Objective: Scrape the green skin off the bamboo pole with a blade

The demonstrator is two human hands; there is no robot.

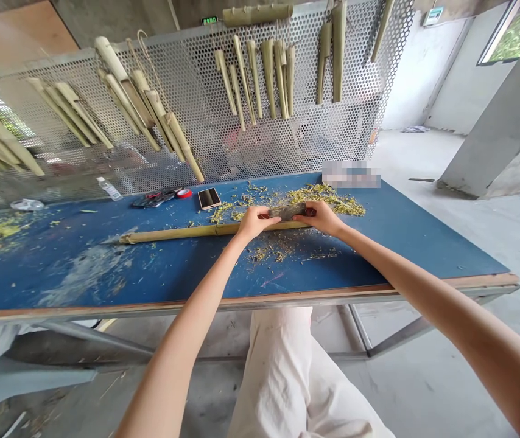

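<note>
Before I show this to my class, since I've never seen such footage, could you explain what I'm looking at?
Certainly. There is no machine: one person works with two bare hands, and the single picture comes from a camera on their head, looking forward and down. The left hand and right hand grip opposite ends of a wide-bladed tool. It is over a bamboo pole lying on a blue table; whether its edge touches is too small to tell. Around them lie yellowish shavings; farther left are a phone, a red tape roll and a bottle. Behind, bamboo pieces hang against a perforated metal panel.
</note>
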